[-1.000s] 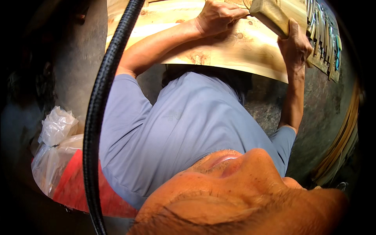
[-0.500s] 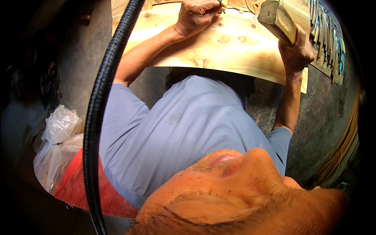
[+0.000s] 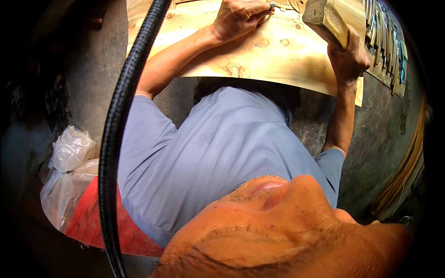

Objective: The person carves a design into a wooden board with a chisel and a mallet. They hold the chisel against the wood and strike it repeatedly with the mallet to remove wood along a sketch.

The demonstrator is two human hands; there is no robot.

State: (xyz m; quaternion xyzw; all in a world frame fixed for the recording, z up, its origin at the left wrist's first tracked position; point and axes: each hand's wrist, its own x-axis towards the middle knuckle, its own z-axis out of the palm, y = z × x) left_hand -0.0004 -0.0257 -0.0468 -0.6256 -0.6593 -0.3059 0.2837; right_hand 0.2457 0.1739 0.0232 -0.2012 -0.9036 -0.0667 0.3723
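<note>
The fingers of your left hand (image 3: 238,19) are pinched around a slender tool (image 3: 272,5); only its rounded end shows beyond the fingertips, over the pale wooden table (image 3: 278,60). Your right hand (image 3: 350,60) has its fingers wrapped around the near end of a block-shaped wooden mallet (image 3: 327,23), which slants up and left from that grip toward the tool but stays apart from it. Just beyond your left fingertips lies a carved wooden piece (image 3: 293,4), cut off by the view's edge. Right of your right fingers sits a row of hand tools (image 3: 385,44).

Mallet (image 3: 328,22) in right grip (image 3: 349,59)
</note>
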